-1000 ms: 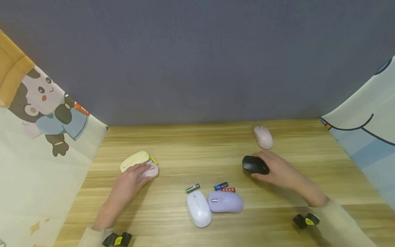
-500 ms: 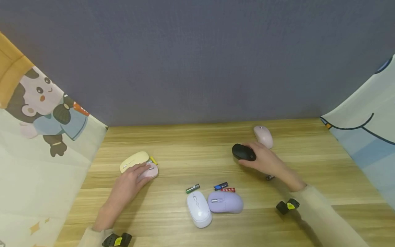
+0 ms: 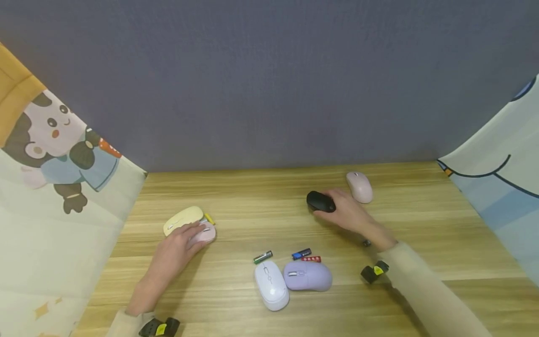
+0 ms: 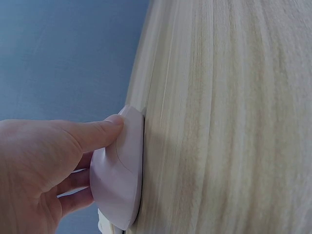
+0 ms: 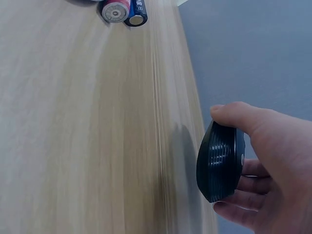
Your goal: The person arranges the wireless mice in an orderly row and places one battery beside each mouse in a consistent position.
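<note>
At the left of the desk, my left hand (image 3: 171, 250) grips a pale pink mouse (image 3: 207, 234), thumb on one side and fingers on the other in the left wrist view. That mouse rests on the wood, beside a yellow mouse (image 3: 184, 218) and a yellow battery (image 3: 209, 218). My right hand (image 3: 346, 213) holds a black mouse (image 3: 320, 201) by its sides. In the right wrist view the black mouse (image 5: 219, 161) is raised off the desk, its shadow apart from it. Behind my right hand lies a second pink mouse (image 3: 360, 187).
Near the front centre sit a white mouse (image 3: 271, 285) and a lavender mouse (image 3: 308, 276), side by side. Just behind them lie a green battery (image 3: 263, 257), a blue battery (image 3: 301, 253) and a red battery (image 3: 311, 259). Another battery (image 3: 367, 243) shows by my right forearm. A grey panel (image 3: 269, 93) bounds the back.
My right hand has carried the black mouse left and toward the back, uncovering a battery by the forearm. The left hand and its pink mouse have stayed in place.
</note>
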`<state>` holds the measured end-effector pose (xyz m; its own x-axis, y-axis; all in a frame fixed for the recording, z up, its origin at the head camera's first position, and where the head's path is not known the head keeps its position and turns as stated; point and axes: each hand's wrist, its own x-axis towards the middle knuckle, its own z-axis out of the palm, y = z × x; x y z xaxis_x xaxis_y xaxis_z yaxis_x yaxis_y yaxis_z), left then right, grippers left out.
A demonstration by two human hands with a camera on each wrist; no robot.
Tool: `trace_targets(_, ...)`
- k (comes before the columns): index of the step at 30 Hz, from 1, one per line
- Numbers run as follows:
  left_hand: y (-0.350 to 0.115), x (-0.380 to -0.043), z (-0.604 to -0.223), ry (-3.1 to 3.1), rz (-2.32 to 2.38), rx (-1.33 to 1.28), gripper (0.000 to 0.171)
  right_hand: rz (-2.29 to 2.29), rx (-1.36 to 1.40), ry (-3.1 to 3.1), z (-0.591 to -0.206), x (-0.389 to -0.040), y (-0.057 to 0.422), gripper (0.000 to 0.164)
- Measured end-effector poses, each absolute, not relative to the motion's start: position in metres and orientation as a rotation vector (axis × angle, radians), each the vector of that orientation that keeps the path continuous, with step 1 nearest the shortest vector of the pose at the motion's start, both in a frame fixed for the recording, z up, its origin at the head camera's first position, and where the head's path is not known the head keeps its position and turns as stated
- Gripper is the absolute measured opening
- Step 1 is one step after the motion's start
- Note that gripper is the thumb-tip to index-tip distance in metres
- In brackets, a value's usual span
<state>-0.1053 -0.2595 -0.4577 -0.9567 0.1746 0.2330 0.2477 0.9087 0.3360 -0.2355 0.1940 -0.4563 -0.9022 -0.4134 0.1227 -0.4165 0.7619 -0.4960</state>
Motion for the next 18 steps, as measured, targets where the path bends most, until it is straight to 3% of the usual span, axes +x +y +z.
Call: trace_targets(18,-0.251,-0.11,-0.454,-2.866,-0.549,-0.29,0.045,0.86,0.525,-3.044,-0.455,-0.274,0.165,0.073)
